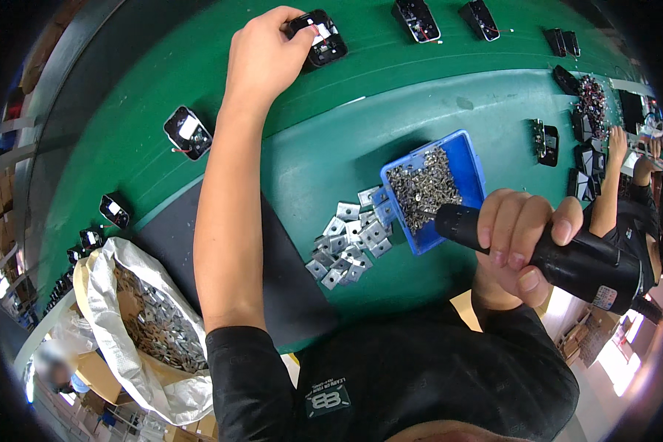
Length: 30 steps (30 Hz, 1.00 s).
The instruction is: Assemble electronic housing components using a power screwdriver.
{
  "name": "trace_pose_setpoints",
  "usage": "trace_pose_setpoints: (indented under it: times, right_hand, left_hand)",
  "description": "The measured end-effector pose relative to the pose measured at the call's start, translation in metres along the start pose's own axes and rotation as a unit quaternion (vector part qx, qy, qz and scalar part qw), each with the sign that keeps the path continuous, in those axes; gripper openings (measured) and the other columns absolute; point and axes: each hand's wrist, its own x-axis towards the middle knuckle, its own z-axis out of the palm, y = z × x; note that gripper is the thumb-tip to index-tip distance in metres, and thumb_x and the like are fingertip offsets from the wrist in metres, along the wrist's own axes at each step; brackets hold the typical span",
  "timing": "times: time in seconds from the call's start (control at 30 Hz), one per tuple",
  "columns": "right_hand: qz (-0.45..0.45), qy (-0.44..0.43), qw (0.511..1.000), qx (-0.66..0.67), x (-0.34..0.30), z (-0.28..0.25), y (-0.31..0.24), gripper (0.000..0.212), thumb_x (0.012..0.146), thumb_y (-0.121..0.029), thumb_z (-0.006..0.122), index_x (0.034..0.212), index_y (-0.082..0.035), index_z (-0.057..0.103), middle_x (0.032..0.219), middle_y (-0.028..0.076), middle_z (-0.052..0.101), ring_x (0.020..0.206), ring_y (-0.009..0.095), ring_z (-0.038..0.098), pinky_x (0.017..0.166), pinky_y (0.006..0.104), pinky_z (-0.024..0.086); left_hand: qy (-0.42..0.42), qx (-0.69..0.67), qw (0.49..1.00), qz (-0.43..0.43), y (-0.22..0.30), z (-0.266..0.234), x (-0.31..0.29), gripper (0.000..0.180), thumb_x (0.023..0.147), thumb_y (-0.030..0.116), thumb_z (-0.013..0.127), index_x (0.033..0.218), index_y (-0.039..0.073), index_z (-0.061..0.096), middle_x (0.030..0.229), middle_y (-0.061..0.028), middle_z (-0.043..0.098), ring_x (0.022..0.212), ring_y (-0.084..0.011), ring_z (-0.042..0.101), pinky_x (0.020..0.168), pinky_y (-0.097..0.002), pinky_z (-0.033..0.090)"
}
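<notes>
At the far side, my left hand [264,55] grips a black plastic housing [328,48] on the green belt, its thumb over the white part inside. My right hand [519,239] is wrapped around a black electric screwdriver [586,267], which points left. The tool's front end reaches over a blue bin [474,171] of small screws [426,180]; its tip is hard to make out among them. Left of the bin lies a loose pile of square metal plates [350,239], each with a hole.
More black housings [188,132] stand along the belt on both sides. A white sack [110,295] of metal pieces sits at the left, beside a dark mat [287,272]. At the right, a co-worker's arm [608,184] is near housings and a heap of small parts [591,103].
</notes>
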Motion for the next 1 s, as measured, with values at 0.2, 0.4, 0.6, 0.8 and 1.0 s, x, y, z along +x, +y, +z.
trace_pose_setpoints:
  times: [0.2, 0.4, 0.6, 0.8, 1.0]
  right_hand:
    - [-0.019, 0.055, 0.998, 0.005, 0.002, 0.006, -0.011, 0.049, 0.073, -0.011, 0.071, 0.114, -0.018, 0.044, 0.066, -0.004, 0.050, 0.055, 0.012, 0.049, 0.059, 0.0284, 0.041]
    - [-0.012, 0.006, 1.000, 0.020, 0.005, 0.003, -0.015, 0.046, 0.077, -0.013, 0.068, 0.117, -0.020, 0.045, 0.074, -0.005, 0.051, 0.063, 0.009, 0.049, 0.067, 0.0277, 0.040]
    - [-0.001, -0.054, 0.997, 0.055, 0.006, 0.010, -0.030, 0.046, 0.079, -0.015, 0.067, 0.119, -0.021, 0.046, 0.078, -0.005, 0.052, 0.067, 0.009, 0.051, 0.069, 0.0272, 0.040]
    - [0.006, 0.004, 0.998, 0.065, -0.003, 0.018, -0.038, 0.041, 0.067, -0.016, 0.072, 0.105, -0.018, 0.055, 0.071, -0.006, 0.058, 0.062, 0.006, 0.056, 0.069, 0.0211, 0.045]
    - [0.003, 0.010, 0.994, 0.112, -0.001, 0.031, -0.035, 0.040, 0.066, -0.014, 0.073, 0.103, -0.018, 0.057, 0.070, -0.006, 0.060, 0.063, 0.006, 0.059, 0.068, 0.0201, 0.047]
  left_hand:
    - [0.027, -0.040, 0.998, 0.040, 0.014, -0.038, -0.101, 0.021, 0.075, 0.016, 0.070, 0.092, 0.004, 0.067, 0.079, -0.0116, 0.064, 0.063, -0.0227, 0.057, 0.059, -0.0325, 0.046]
    - [0.003, -0.063, 0.998, 0.022, 0.009, -0.026, -0.151, 0.020, 0.077, 0.010, 0.067, 0.096, 0.005, 0.064, 0.093, -0.0134, 0.066, 0.088, -0.0332, 0.060, 0.080, -0.0397, 0.047]
    - [-0.013, -0.132, 0.991, -0.005, 0.000, -0.032, -0.159, 0.045, 0.078, 0.010, 0.068, 0.121, 0.009, 0.057, 0.111, -0.0143, 0.064, 0.098, -0.0274, 0.061, 0.082, -0.0349, 0.049]
    - [0.115, -0.171, 0.978, 0.038, 0.024, -0.041, -0.191, 0.027, 0.074, 0.003, 0.064, 0.101, 0.003, 0.065, 0.098, -0.0116, 0.066, 0.089, -0.0216, 0.062, 0.079, -0.0314, 0.049]
    - [-0.022, -0.231, 0.969, 0.089, 0.056, -0.018, -0.227, 0.031, 0.070, 0.005, 0.076, 0.100, 0.001, 0.068, 0.093, -0.0100, 0.070, 0.077, -0.0166, 0.065, 0.071, -0.0288, 0.052]
